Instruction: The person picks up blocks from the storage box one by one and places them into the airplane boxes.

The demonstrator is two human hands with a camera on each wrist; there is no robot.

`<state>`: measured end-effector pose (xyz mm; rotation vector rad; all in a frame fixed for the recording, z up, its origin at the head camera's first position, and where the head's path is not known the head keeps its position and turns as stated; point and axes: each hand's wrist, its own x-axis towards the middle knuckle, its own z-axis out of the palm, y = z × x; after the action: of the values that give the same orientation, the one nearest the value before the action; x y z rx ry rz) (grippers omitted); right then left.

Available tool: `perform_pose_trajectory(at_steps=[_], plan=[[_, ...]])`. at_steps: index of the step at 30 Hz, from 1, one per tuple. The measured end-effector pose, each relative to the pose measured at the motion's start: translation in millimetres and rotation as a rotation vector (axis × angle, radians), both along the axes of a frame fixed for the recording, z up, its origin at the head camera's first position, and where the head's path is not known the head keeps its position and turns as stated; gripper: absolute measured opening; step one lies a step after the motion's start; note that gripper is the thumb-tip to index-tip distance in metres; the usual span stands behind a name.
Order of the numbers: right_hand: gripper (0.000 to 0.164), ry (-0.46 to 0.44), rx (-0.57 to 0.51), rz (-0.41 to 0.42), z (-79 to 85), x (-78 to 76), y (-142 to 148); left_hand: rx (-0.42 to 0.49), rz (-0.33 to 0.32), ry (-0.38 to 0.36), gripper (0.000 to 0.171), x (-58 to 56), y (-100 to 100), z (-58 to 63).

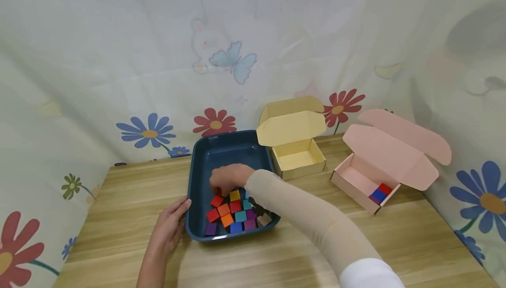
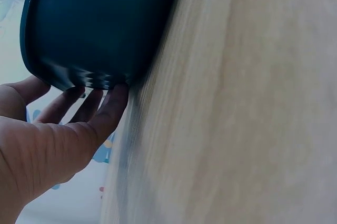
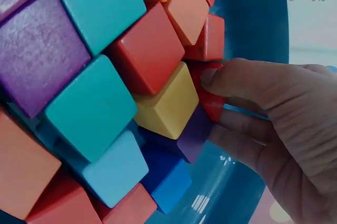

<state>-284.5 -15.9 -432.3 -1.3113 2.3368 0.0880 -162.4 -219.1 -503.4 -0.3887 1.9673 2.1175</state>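
My right hand [image 1: 229,177] reaches into a dark blue tray [image 1: 191,169]. In the right wrist view its thumb and fingers pinch a red block [image 3: 211,95], beside a yellow block [image 3: 169,103] and a dark purple block [image 3: 195,134]. Many colored wooden blocks fill the tray's near half, among them orange blocks [image 1: 227,221], teal blocks [image 1: 240,216] and a blue block [image 1: 236,227]. My left hand [image 1: 170,222] holds the tray's left side, thumb at the rim. In the left wrist view its fingertips [image 2: 120,91] rest against the tray's outer wall, low down near the table.
Behind the tray on the right stands a yellow box [image 1: 302,171] with its lid up. Farther right, an open pink box [image 1: 352,191] holds a few red, blue and purple blocks [image 1: 379,195]. A wood-grain table [image 1: 130,200] meets a flower-printed curtain [image 1: 158,59].
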Motion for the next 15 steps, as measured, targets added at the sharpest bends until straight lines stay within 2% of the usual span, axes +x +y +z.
perform_pose_trajectory(at_steps=[4,10,15], plan=[[0.019,0.008,-0.03,-0.002,3.0,0.9,0,0.0,0.008,-0.003,0.065,3.3,-2,-2.1],[0.024,0.051,-0.09,0.011,18.9,2.9,4,0.009,0.018,0.011,0.065,3.1,-3,-3.2],[0.027,0.084,-0.11,0.031,32.2,3.5,21,-0.002,0.003,0.001,0.067,0.8,-1,-1.3]])
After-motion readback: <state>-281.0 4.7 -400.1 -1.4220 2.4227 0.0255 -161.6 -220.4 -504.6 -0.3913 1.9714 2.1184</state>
